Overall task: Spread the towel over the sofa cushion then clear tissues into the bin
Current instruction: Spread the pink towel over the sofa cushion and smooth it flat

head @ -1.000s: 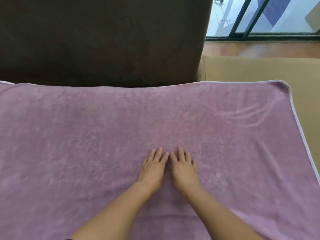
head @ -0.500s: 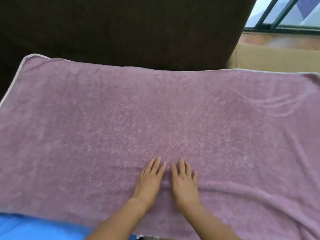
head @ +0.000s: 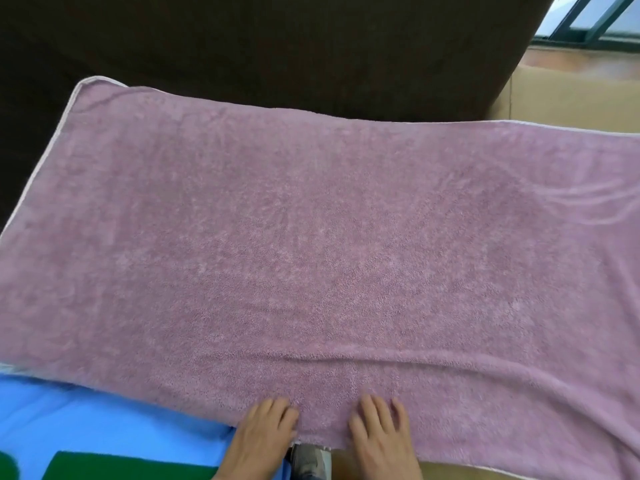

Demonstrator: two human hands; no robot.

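The left hand and right hand lie flat, fingers straight, on the near edge of the mauve towel spread over the sofa cushion; sweeping them apart should smooth the crease just beyond.

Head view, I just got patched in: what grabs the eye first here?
A mauve towel fills most of the frame, spread flat in front of the dark brown sofa back. At its near edge, bottom centre, the left grip and right grip, both bare hands, touch the fabric. Bright blue cloth shows at lower left.
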